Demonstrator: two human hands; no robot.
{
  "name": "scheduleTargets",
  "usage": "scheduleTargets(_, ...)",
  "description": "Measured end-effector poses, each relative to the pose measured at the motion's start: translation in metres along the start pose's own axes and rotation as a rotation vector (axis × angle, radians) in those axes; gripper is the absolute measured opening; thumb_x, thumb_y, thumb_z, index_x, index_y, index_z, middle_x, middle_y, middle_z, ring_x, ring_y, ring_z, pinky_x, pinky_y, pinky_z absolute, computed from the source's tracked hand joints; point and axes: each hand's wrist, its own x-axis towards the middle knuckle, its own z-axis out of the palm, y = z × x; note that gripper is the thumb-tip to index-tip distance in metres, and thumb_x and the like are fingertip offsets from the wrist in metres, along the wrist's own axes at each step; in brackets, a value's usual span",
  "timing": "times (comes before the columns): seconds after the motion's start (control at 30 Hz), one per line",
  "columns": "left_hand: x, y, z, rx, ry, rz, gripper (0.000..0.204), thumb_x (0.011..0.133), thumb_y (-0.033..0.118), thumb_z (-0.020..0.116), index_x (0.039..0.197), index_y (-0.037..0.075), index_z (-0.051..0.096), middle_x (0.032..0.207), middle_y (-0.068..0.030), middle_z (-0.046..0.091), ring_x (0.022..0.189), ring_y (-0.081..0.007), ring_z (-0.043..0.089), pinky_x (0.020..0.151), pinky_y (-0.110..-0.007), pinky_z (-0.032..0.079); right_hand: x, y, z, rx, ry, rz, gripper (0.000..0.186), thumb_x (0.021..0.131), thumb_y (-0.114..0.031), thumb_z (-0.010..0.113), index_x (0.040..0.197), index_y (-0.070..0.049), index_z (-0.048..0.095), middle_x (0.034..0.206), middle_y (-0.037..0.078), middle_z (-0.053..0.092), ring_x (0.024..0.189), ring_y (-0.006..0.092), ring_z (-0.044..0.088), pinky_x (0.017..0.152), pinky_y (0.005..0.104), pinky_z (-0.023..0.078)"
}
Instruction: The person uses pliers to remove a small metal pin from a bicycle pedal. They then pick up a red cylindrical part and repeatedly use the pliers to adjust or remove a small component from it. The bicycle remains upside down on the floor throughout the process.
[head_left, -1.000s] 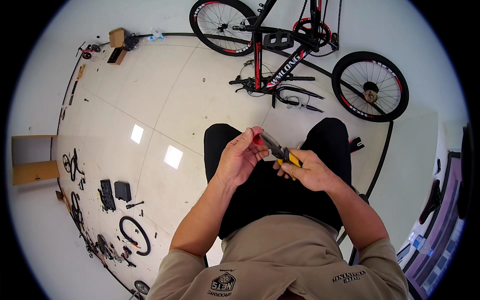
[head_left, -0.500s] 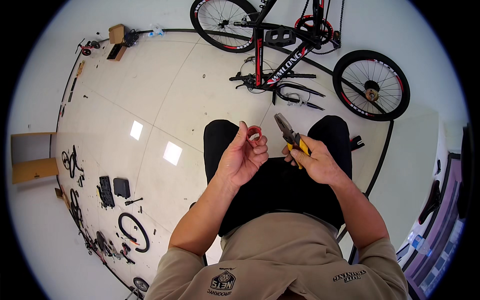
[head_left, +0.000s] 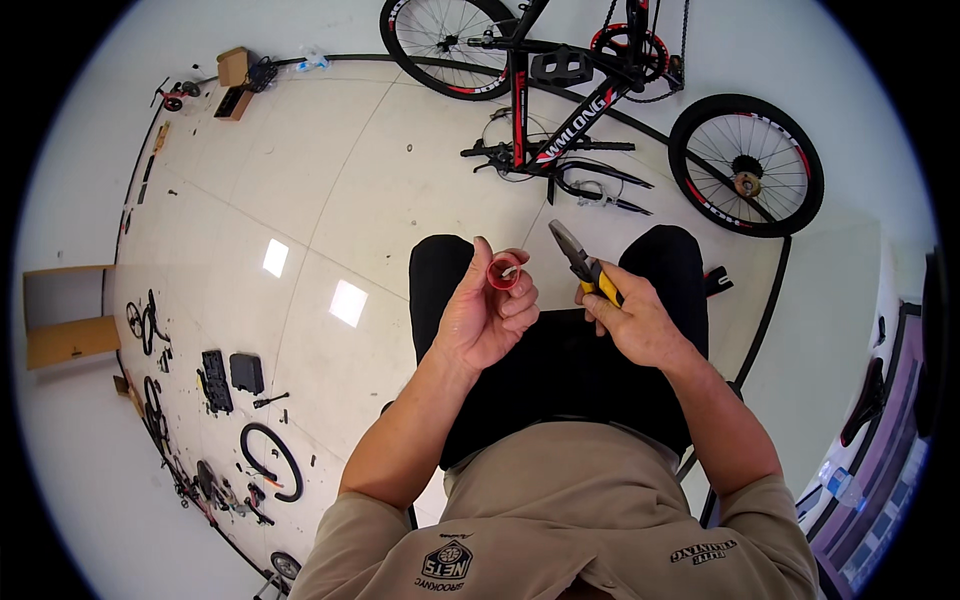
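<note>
Above my lap, my left hand (head_left: 488,315) pinches a red ring-shaped part (head_left: 504,271) between thumb and fingers. The ring's opening faces up toward me, and something small and pale shows inside it. To the right, my right hand (head_left: 638,316) is wrapped round the yellow-and-black handles of a pair of pliers (head_left: 582,262). Their grey metal jaws point up and to the left and look closed. A gap separates the pliers from the red ring.
A black-and-red bicycle frame (head_left: 575,128) leans at the far wall, with a wheel (head_left: 748,166) to its right and a fork (head_left: 600,188) on the floor. At left lie an opened tool case (head_left: 215,381), a tyre (head_left: 290,460) and several bike parts. A cardboard box (head_left: 233,68) stands far left.
The red ring has tilted in my left hand, so its opening now faces me more. My right hand has shifted its hold slightly on the pliers, whose jaws sit a little higher.
</note>
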Motion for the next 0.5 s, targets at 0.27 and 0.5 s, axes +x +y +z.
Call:
scheduleTargets(0.27,-0.001,0.001,-0.003,-0.008,-0.063,-0.003,0.055,0.101,0.058,0.054,0.111,0.004,0.058,0.074,-0.0048,0.053,0.059,-0.0112,0.039,0.049,-0.024,0.03,0.007,0.014,0.005,0.004,0.32,-0.092,0.035,0.09,-0.002,0.06,0.123,0.002,0.05,0.102,0.01,0.064,0.092,0.0177,0.061,0.087,0.0322,0.049)
scheduleTargets(0.5,0.0,0.003,-0.006,-0.04,-0.096,-0.009,0.053,0.102,0.056,0.053,0.114,0.005,0.058,0.078,-0.0056,0.054,0.061,-0.0115,0.039,0.051,-0.024,0.031,0.012,0.023,-0.003,0.196,0.377,-0.027,0.031,0.084,0.003,0.057,0.114,0.001,0.053,0.104,0.01,0.063,0.083,0.0135,0.057,0.071,0.0267,0.046)
